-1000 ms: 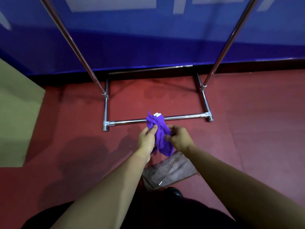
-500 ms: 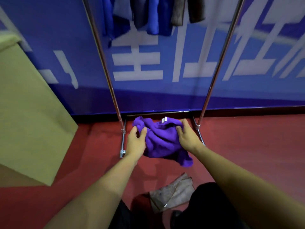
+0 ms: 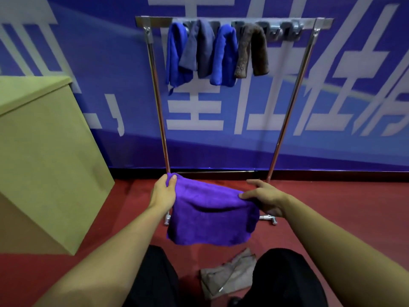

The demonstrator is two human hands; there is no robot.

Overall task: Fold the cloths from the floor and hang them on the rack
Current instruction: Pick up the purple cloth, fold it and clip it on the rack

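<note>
A purple cloth [image 3: 210, 216] hangs spread out between my two hands in front of me. My left hand [image 3: 162, 192] pinches its upper left corner, thumb on top. My right hand [image 3: 264, 199] grips the upper right edge with the fingers partly spread. Behind it stands the chrome rack [image 3: 307, 67], against the blue wall. Several folded cloths, blue [image 3: 177, 56], grey [image 3: 200, 49], blue again and brown [image 3: 252, 49], drape over its top bar. A greyish-brown cloth [image 3: 228, 275] lies crumpled on the red floor between my legs.
A tall tan box [image 3: 44, 156] stands at the left, close to the rack's left post. The right part of the rack's top bar [image 3: 287, 25] carries no cloth. Red floor [image 3: 343, 207] stretches to the right.
The view has tilted up from the floor, bringing the rack's top bar into sight. My hands have moved apart and the bunched purple cloth now hangs spread wide between them.
</note>
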